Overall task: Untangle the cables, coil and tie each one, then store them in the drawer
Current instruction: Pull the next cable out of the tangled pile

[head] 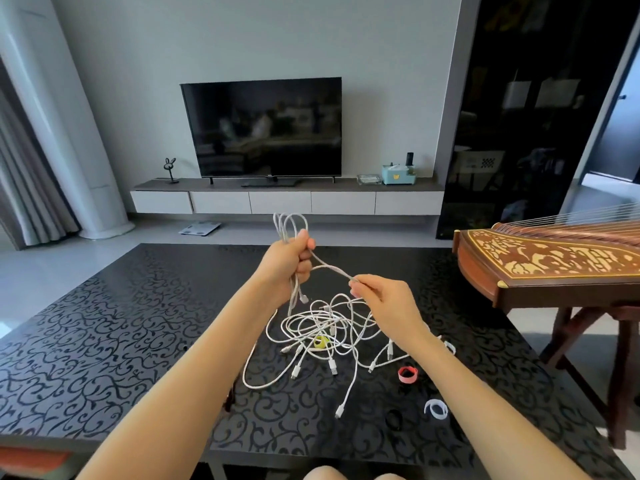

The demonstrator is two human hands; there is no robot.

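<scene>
While the left hand (294, 261) grips a bunch of white loops (291, 223) above the tangle (325, 330) of cables on the black patterned table (104, 323), the right hand (384, 299), apart from it and over the tangle's right side, pinches the free end of the same cable. Strands hang from the left fist down into the tangle; a hard pull could likely cinch a knot there or drag the heap, and the loops may spring loose if the grip eases. A yellow-green tie (321, 342) lies caught inside the tangle, under several strands. A red tie (407, 374) and a white tie (435, 408) lie on the near right of the tangle. A wooden zither (554, 261) stands to its right. Closed drawers (280, 202) under a television sit well beyond the tangle.
</scene>
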